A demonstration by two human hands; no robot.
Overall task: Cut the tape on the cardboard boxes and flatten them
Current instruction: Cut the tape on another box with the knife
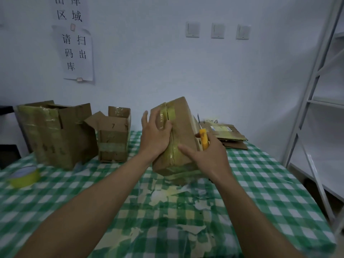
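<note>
A taped brown cardboard box (183, 125) stands tilted on the green checked table (260, 183), its yellowish taped seam facing me. My left hand (155, 133) presses flat against the box's left half, fingers spread over the tape. My right hand (208, 155) holds a yellow utility knife (203, 139) at the box's right side, its blade pointing up, while its forefinger reaches across to the seam. Two more boxes stand at the left: a large open one (57, 133) and a smaller open one (115, 135).
Flattened cardboard (230, 135) lies at the back right of the table. A roll of yellow tape (25, 175) sits at the left edge. Scraps of tape litter the cloth near me. A white metal shelf (316, 108) stands at the right, a wall behind.
</note>
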